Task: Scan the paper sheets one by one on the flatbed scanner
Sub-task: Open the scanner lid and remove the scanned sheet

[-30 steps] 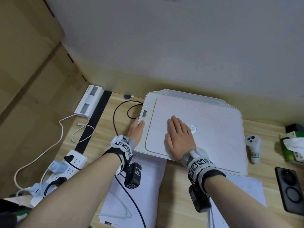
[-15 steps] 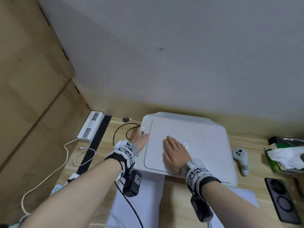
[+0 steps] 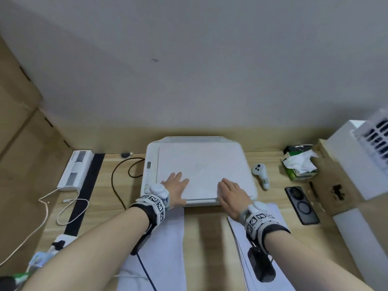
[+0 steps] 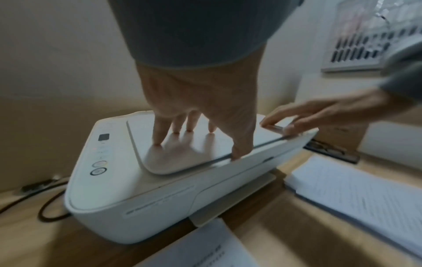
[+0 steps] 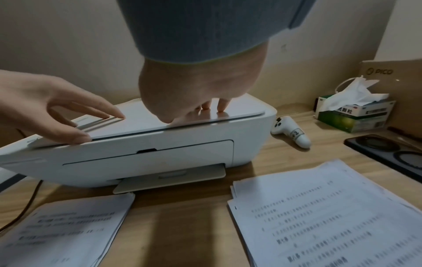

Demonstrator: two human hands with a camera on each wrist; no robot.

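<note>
Both hands on the scanner lid.

The scanner (image 3: pixel 200 171) sits at the far middle of the desk (image 3: pixel 201 232), long axis left to right, front facing near. The left hand (image 3: pixel 175 189) lies with fingers straight on the lid's (image 3: pixel 210 164) near-left part, thumb at the lid's front edge; the right hand (image 3: pixel 231 194) does likewise at the near right. Neither grasps anything. Two sets of sheets lie flat near the scanner: the left sheets (image 3: pixel 159 244) and the right stack (image 3: pixel 270 248).
</note>
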